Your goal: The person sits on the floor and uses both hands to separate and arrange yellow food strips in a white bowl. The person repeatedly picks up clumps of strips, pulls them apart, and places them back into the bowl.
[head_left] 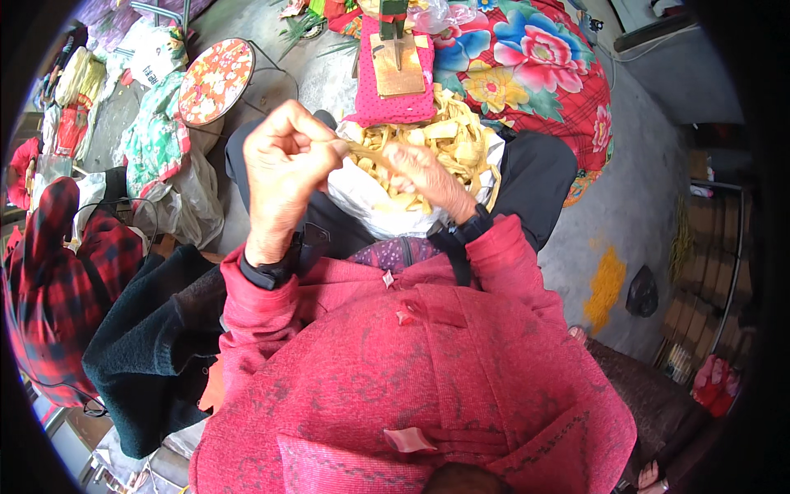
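Both hands are raised over a white plastic sack (364, 200) full of loose yellowish strips (460, 139). A thin yellowish-brown strip (364, 152) stretches between them. My left hand (287, 163) pinches one end between thumb and fingertips. At the other end, my right hand (426, 173) has its fingers closed on the strip; they look slightly blurred. Beyond the sack stands a narrow bench or stand covered in pink dotted cloth (395, 110), bearing a wooden board (397, 68) with a dark green upright fixture (392, 28) on it.
A round stool with a floral top (217, 81) stands at the upper left, near plastic bags and green printed cloth (154, 136). A red floral quilt (531, 55) bulges at the upper right. Yellow material (605, 287) and a black bag (642, 291) lie on the floor; part of another person shows lower right.
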Tool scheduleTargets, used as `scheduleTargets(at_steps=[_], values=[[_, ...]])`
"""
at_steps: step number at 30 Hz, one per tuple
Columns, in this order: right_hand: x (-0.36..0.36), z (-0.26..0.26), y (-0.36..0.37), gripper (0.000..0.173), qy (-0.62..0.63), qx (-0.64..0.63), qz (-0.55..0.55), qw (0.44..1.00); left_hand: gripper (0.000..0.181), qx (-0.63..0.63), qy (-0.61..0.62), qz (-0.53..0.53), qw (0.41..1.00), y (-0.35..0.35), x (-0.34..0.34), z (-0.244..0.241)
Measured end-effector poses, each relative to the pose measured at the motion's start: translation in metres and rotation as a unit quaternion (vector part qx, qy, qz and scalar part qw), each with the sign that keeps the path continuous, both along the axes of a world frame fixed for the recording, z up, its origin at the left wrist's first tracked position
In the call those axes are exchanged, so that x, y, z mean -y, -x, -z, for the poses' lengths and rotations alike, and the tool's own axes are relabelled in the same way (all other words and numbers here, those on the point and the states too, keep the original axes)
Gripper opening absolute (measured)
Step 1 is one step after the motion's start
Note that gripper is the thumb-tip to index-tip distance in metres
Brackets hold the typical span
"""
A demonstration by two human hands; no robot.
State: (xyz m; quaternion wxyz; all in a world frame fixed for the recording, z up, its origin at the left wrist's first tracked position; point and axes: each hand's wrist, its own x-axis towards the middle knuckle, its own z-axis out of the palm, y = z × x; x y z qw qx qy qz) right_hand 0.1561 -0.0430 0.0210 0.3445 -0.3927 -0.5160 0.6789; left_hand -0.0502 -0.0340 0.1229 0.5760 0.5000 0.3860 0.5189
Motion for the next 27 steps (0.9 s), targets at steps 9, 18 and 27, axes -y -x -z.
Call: scheduleTargets(at_steps=[9, 18, 27], values=[[0.026, 0.008, -0.016, 0.028, 0.036, -0.054, -0.049, 0.997, 0.012, 0.149, -0.08, -0.029, 0.985, 0.019, -0.007, -0.043], [0.018, 0.013, -0.013, 0.028, 0.219, -0.261, 0.3, 0.891, 0.01, -0.479, -0.144, 0.204, 0.841, -0.017, -0.01, 0.062], [0.013, -0.006, -0.024, 0.027, 0.067, 0.043, -0.049, 0.996, 0.013, -0.26, -0.155, 0.144, 0.942, -0.038, -0.008, 0.085]])
